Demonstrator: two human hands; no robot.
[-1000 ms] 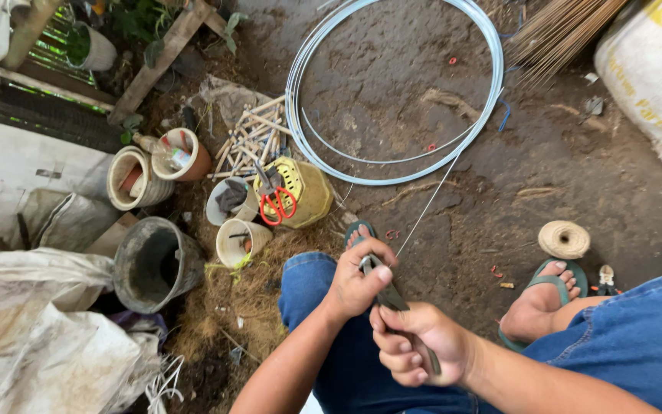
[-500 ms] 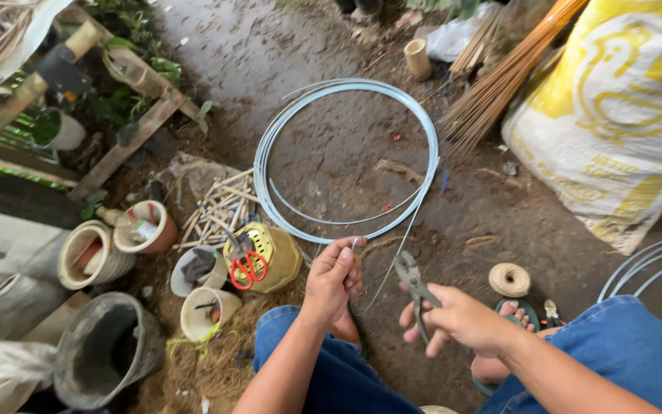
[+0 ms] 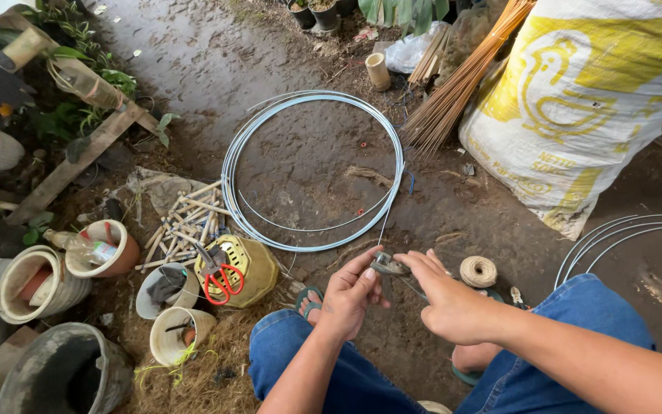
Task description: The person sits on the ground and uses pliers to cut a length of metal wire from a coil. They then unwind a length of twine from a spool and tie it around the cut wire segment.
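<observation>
My right hand [image 3: 453,307] grips the pliers [image 3: 390,266] and my left hand [image 3: 350,295] pinches the wire [image 3: 385,222] just below the wire coil [image 3: 312,169] on the ground, where a loose pinch could, I judge, let the springy end whip back.

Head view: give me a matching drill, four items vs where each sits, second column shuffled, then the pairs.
1. wire coil
2. scissors
3. twine spool
4. pliers

A. on the yellow container
B. between left hand and right hand
C. flat on the dirt, ahead of the hands
D. on the ground beside the right hand

Pairs: 1-C, 2-A, 3-D, 4-B
</observation>
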